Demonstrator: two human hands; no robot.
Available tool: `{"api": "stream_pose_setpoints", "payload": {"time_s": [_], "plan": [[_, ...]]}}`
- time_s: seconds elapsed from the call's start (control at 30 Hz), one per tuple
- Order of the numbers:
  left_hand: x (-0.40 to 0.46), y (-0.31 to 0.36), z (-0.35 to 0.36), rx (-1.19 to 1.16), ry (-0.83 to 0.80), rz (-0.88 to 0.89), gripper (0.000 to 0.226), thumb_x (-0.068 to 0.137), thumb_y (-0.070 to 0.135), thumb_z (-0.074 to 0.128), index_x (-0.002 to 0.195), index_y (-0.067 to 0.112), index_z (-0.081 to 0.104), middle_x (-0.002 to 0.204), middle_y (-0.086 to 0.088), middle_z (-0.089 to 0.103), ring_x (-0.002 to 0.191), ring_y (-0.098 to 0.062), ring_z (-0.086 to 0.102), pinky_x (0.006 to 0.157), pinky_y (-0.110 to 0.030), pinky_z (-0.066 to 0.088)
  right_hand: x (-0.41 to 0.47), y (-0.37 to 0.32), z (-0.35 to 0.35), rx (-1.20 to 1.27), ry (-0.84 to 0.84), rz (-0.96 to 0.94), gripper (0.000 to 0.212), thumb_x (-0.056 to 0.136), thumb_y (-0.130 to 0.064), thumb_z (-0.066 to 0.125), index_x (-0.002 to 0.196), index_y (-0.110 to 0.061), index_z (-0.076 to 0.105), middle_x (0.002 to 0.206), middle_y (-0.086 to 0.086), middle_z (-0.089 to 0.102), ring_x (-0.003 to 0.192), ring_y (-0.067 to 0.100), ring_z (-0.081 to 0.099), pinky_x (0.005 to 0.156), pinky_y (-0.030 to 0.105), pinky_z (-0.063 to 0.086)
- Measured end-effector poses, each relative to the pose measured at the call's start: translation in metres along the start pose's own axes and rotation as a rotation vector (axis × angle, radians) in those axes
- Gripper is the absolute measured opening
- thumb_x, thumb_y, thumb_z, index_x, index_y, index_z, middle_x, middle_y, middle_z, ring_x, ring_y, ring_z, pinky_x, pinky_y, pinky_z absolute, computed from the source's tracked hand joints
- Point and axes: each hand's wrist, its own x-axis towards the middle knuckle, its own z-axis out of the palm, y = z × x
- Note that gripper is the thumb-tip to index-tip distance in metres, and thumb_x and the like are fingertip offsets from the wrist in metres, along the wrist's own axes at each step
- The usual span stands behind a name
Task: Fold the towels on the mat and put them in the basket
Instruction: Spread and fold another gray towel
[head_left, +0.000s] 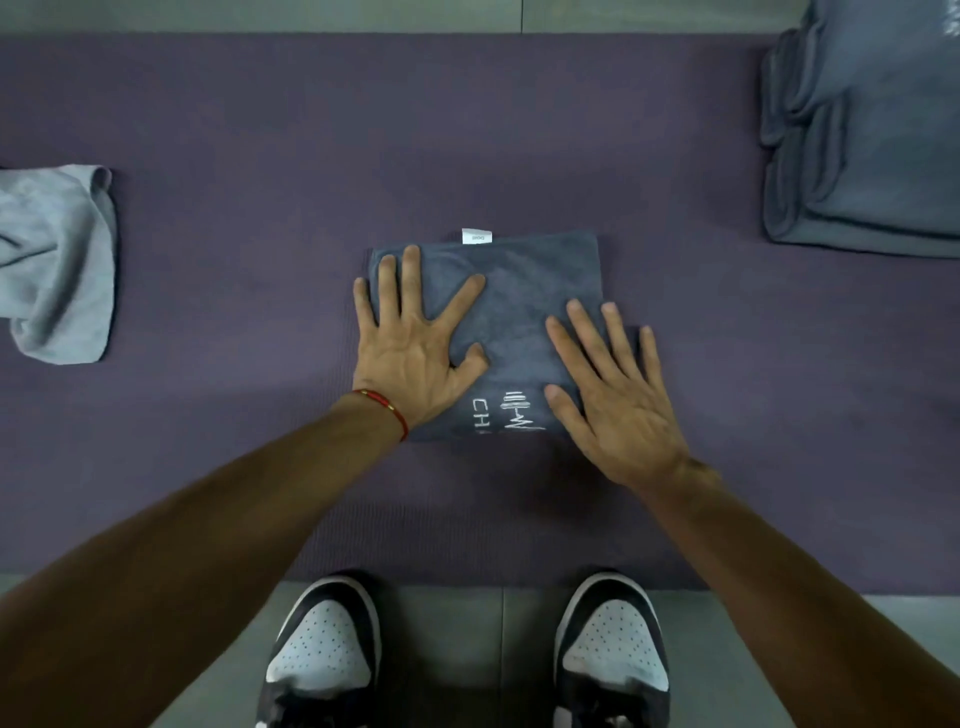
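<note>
The flat foam mat (218, 104) is dull purple. The folded square terry towel (519, 291) is dark grey-blue, with white print and a small white tag (476, 236). The crumpled soft cloth (52, 265) is light grey. The stacked folded towels (872, 135) look slate blue, perhaps grey. The thin wrist cord (387, 408) is red. The perforated shoes (324, 654) are white and black.

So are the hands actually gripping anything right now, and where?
Nothing is gripped. The left hand and right hand lie flat, fingers straight, pressing on the folded dark towel.
</note>
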Motion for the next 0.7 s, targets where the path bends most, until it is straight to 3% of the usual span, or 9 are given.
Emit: {"api": "stream_pose_setpoints", "payload": {"time_s": [0.1, 0.17, 0.23, 0.3, 0.37, 0.53, 0.6, 0.7], "plan": [[0.001, -0.004, -0.003, 0.018, -0.037, 0.027, 0.07, 0.091, 0.066, 0.032, 0.154, 0.043, 0.013, 0.162, -0.024, 0.001, 0.149, -0.045, 0.002, 0.114, -0.069, 0.009, 0.0, -0.003, -0.006, -0.015, 0.048, -0.052, 0.062, 0.103, -0.048, 0.033, 0.159, -0.022, 0.025, 0.168, 0.001, 0.011, 0.155, 0.027, -0.001, 0.121, 0.06, 0.011], [-0.007, -0.004, -0.012, 0.052, -0.011, 0.048, 0.066, 0.096, 0.062, 0.028, 0.156, 0.037, 0.015, 0.162, -0.025, 0.003, 0.149, -0.044, -0.001, 0.114, -0.069, 0.006, -0.002, -0.007, -0.011, 0.011, 0.146, -0.198, 0.051, 0.1, -0.039, 0.045, 0.145, -0.018, 0.051, 0.159, 0.004, 0.037, 0.152, 0.028, 0.02, 0.12, 0.058, 0.018], [-0.028, 0.001, -0.022, 0.051, 0.089, 0.126, 0.058, 0.102, 0.049, 0.028, 0.155, 0.027, 0.026, 0.161, -0.025, 0.011, 0.15, -0.042, 0.003, 0.115, -0.067, 0.009, -0.007, -0.008, -0.01, 0.073, 0.247, -0.335, 0.04, 0.093, -0.029, 0.056, 0.128, -0.014, 0.066, 0.142, 0.007, 0.056, 0.141, 0.029, 0.043, 0.117, 0.055, 0.028], [-0.059, 0.007, -0.024, 0.046, 0.132, 0.261, 0.055, 0.103, 0.041, 0.03, 0.155, 0.022, 0.029, 0.162, -0.021, 0.013, 0.151, -0.037, 0.006, 0.115, -0.064, 0.013, -0.015, -0.006, -0.002, 0.111, 0.229, -0.369, 0.043, 0.09, -0.028, 0.06, 0.131, -0.015, 0.065, 0.142, 0.008, 0.056, 0.137, 0.029, 0.047, 0.116, 0.053, 0.032], [-0.082, 0.009, -0.015, 0.072, 0.053, 0.338, 0.058, 0.104, 0.042, 0.028, 0.157, 0.023, 0.017, 0.164, -0.015, 0.006, 0.152, -0.033, 0.001, 0.117, -0.061, 0.014, -0.021, -0.005, 0.009, 0.083, 0.177, -0.361, 0.051, 0.094, -0.03, 0.058, 0.143, -0.018, 0.055, 0.154, 0.007, 0.045, 0.146, 0.027, 0.037, 0.118, 0.053, 0.028], [-0.084, 0.001, -0.003, 0.103, -0.083, 0.328, 0.068, 0.1, 0.051, 0.033, 0.158, 0.021, 0.015, 0.164, -0.015, 0.005, 0.152, -0.035, 0.002, 0.117, -0.06, 0.015, -0.019, 0.008, 0.02, 0.048, 0.216, -0.441, 0.05, 0.097, -0.02, 0.053, 0.148, -0.019, 0.049, 0.157, 0.006, 0.041, 0.148, 0.025, 0.033, 0.117, 0.052, 0.032], [-0.083, 0.003, -0.008, 0.107, -0.079, 0.33, 0.07, 0.095, 0.048, 0.039, 0.157, 0.02, 0.022, 0.163, -0.017, 0.013, 0.151, -0.035, 0.009, 0.116, -0.061, 0.016, -0.017, 0.015, 0.013, 0.069, 0.224, -0.421, 0.051, 0.092, -0.014, 0.057, 0.143, -0.013, 0.054, 0.152, 0.01, 0.047, 0.145, 0.029, 0.038, 0.116, 0.048, 0.035], [-0.08, 0.011, -0.015, 0.143, -0.073, 0.308, 0.072, 0.084, 0.039, 0.049, 0.151, 0.017, 0.036, 0.149, -0.019, 0.039, 0.138, -0.038, 0.035, 0.112, -0.061, 0.022, -0.016, 0.013, 0.003, 0.032, 0.221, -0.338, 0.049, 0.085, -0.008, 0.062, 0.133, -0.007, 0.061, 0.137, 0.011, 0.058, 0.137, 0.031, 0.047, 0.114, 0.04, 0.04]]}}
